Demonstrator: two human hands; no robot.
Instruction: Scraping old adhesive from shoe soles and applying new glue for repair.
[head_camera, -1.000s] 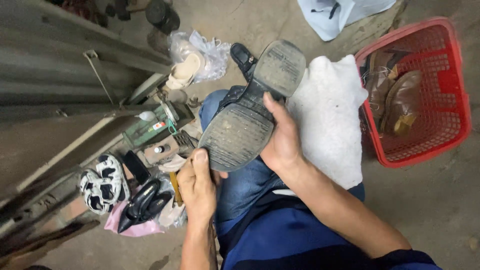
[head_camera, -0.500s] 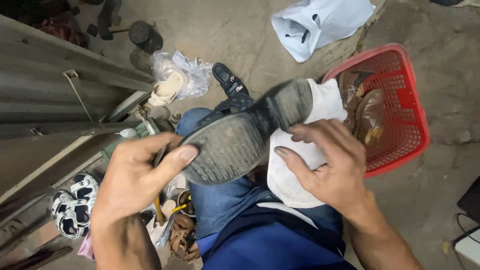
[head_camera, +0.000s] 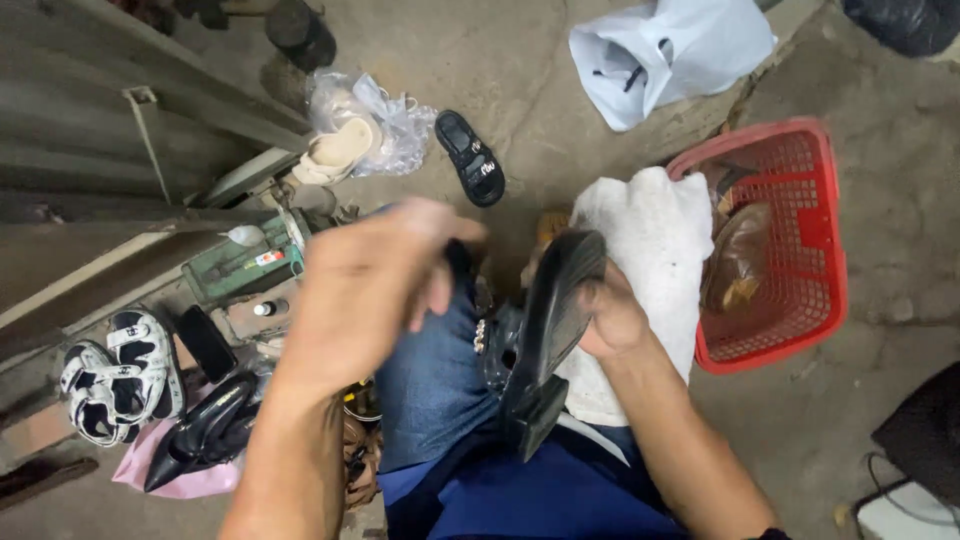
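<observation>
My right hand (head_camera: 610, 320) grips a black heeled shoe (head_camera: 548, 330) over my lap, turned on edge with its heel toward me. My left hand (head_camera: 375, 290) hangs raised and blurred above my blue-jeaned knee (head_camera: 430, 370), fingers curled loosely, holding nothing. A white cloth (head_camera: 650, 250) lies over my right leg, just behind the shoe.
A red plastic basket (head_camera: 815, 270) with brown shoes stands at right. A black sandal (head_camera: 472, 158), a beige sandal in a clear bag (head_camera: 345, 140) and a white plastic bag (head_camera: 665, 50) lie ahead. A green tool box (head_camera: 240, 265), black-and-white sandals (head_camera: 115, 375) and black pumps (head_camera: 205, 425) sit at left.
My left hand has let go of the shoe's sole and lifted away. My right hand has turned the shoe from sole-up onto its edge and lowered it toward my lap.
</observation>
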